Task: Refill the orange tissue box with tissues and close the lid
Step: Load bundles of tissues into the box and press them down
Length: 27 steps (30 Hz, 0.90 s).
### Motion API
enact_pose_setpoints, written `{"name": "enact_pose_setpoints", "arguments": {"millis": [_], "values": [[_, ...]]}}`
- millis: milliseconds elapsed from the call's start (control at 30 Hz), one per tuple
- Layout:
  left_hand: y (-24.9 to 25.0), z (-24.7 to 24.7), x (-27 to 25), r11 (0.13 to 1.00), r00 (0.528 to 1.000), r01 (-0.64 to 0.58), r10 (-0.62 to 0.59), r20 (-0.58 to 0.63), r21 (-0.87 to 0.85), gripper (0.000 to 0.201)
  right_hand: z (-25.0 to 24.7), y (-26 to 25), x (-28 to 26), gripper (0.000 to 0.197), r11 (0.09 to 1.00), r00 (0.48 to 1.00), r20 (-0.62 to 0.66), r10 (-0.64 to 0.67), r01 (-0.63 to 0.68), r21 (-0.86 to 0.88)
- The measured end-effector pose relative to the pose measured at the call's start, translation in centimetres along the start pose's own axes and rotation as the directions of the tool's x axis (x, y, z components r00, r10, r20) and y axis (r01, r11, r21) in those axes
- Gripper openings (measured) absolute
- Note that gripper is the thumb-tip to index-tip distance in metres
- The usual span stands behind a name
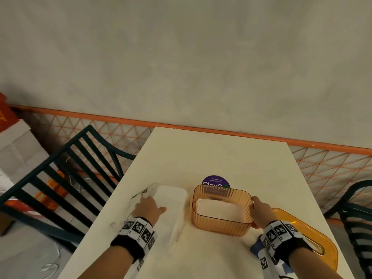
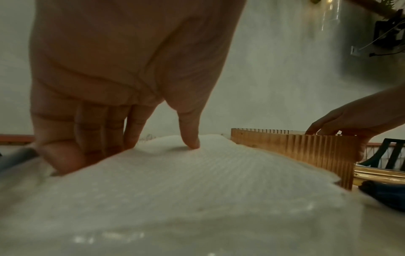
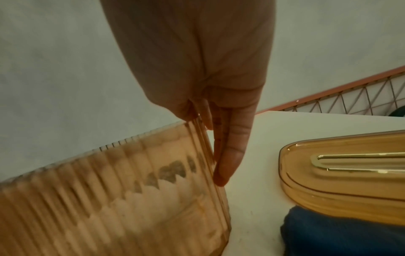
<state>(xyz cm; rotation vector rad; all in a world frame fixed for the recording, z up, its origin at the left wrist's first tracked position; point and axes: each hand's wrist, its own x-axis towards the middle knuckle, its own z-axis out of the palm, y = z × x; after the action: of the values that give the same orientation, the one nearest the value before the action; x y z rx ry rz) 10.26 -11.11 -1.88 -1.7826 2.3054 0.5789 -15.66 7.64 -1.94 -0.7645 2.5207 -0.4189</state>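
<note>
Head view: the orange tissue box (image 1: 221, 222) is being held open-topped on the worktop (image 1: 201, 154), its right wall pinched by the right hand (image 1: 259, 213); the tissue stack (image 1: 173, 206) beside it is being gripped by the left hand (image 1: 148, 208); the lid (image 1: 314, 238) is lying right.

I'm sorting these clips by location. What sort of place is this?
Probably a café or office pantry: a plain white table with dark slatted chairs beside it, and a round purple sticker on the tabletop asking people to keep pantries clean.
</note>
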Motion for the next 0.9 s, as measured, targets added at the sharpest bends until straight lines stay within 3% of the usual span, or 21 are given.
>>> {"name": "enact_pose_setpoints", "arguments": {"millis": [167, 333, 400, 467, 600, 767, 833, 900], "values": [[0.9, 0.0, -0.7, 1.0, 0.998, 0.026, -0.025, -0.051, 0.017, 0.059, 0.3, -0.3, -0.7, 0.033, 0.999, 1.0, -0.022, 0.0, -0.001, -0.054], [1.0, 0.4, -1.1, 0.999, 0.987, -0.032, 0.036, -0.156, 0.026, 0.053, 0.5, -0.3, -0.6, 0.033, 0.999, 1.0, -0.023, -0.003, 0.002, -0.047], [1.0, 0.3, -1.0, 0.998, 0.987, -0.055, 0.055, -0.148, 0.003, 0.049, 0.5, -0.2, -0.6, 0.033, 0.998, 1.0, -0.023, -0.003, 0.002, -0.055], [0.9, -0.1, -0.8, 0.988, 0.995, -0.065, 0.054, -0.08, -0.14, 0.048, 0.4, -0.1, -0.6, 0.034, 0.997, 1.0, -0.023, -0.011, 0.01, -0.074], [0.1, -1.3, 0.0, 0.931, 0.993, -0.028, 0.067, 0.095, -0.365, 0.061, 0.3, 0.0, -0.4, 0.035, 0.994, 1.0, -0.011, -0.028, 0.027, -0.103], [-0.8, -5.0, -0.6, 0.773, 0.953, -0.091, 0.25, 0.169, -0.628, 0.04, -1.2, -0.1, -0.6, 0.042, 0.991, 0.998, 0.06, -0.035, 0.043, -0.129], [-0.4, -7.0, -1.6, 0.686, 0.92, -0.136, 0.354, 0.165, -0.715, 0.034, -3.0, -1.1, -0.9, 0.049, 0.986, 0.992, -0.024, -0.127, 0.123, -0.115], [0.5, -8.9, -2.5, 0.622, 0.87, -0.18, 0.463, 0.172, -0.762, 0.037, -5.2, -3.6, -1.9, 0.051, 0.965, 0.959, -0.12, -0.258, 0.263, 0.025]]}}
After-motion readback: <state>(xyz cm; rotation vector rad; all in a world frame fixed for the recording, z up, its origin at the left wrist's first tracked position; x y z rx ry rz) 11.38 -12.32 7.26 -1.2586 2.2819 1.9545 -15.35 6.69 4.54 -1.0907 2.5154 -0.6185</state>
